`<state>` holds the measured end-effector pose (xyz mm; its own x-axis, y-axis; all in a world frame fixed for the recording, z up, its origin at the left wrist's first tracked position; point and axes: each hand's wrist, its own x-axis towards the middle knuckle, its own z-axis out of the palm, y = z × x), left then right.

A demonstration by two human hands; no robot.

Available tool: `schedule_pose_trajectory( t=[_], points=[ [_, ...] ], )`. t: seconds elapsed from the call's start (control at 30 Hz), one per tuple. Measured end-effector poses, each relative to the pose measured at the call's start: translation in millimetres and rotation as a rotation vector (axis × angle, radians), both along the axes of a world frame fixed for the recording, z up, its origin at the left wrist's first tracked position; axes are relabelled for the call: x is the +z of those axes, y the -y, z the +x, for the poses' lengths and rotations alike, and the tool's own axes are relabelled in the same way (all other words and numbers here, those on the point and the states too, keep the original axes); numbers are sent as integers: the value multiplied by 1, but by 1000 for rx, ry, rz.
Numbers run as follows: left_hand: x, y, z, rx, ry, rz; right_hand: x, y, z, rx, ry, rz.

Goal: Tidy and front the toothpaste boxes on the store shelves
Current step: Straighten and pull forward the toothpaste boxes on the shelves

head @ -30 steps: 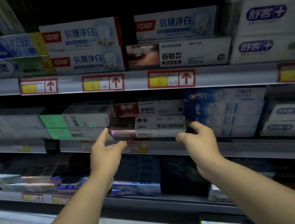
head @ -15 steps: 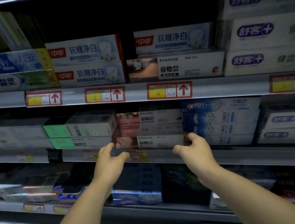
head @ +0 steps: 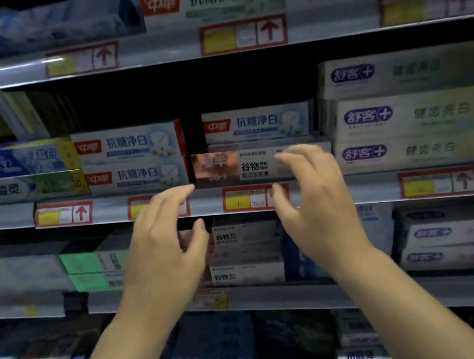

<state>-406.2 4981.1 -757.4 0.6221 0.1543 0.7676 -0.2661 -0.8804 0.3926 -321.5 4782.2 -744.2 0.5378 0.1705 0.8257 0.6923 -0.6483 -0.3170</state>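
Note:
A brown-and-white toothpaste box (head: pixel 236 165) lies on the middle shelf (head: pixel 108 210), under a white-and-blue box (head: pixel 257 122). My left hand (head: pixel 165 249) is raised just below its left end, fingers spread and holding nothing. My right hand (head: pixel 311 197) hovers in front of its right end, fingers loosely curved, covering part of the box front. I cannot tell whether the fingertips touch the box. On the shelf below, a stack of similar brown-and-white boxes (head: pixel 242 251) sits between my hands.
Two white-and-blue boxes (head: pixel 131 160) are stacked left of the brown box, and large white boxes with purple logos (head: pixel 408 114) stand to its right. Red-and-yellow price tags (head: pixel 63 214) line the shelf edges. Green boxes (head: pixel 93 268) and blue boxes fill the lower shelf.
Both hands have left the stack on the lower shelf and risen to the brown-and-white box one shelf up. The view has tilted upward and moved closer.

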Motion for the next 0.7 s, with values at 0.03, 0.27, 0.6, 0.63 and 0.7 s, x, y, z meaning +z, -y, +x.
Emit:
schedule_pose_trajectory(
  t=[0.03, 0.27, 0.6, 0.63, 0.7],
  points=[
    [7, 3, 5, -9, 20, 46, 6, 3, 6, -47, 14, -35],
    [51, 21, 73, 58, -124, 485, 17, 5, 30, -248, -50, -245],
    [79, 22, 91, 242, -404, 674, 5, 0, 33, -252, 79, -190],
    [80, 21, 92, 241, -440, 671, 5, 0, 33, -253, 79, -192],
    [82, 19, 93, 213, -474, 622, 5, 1, 32, -249, 76, -185]
  ],
)
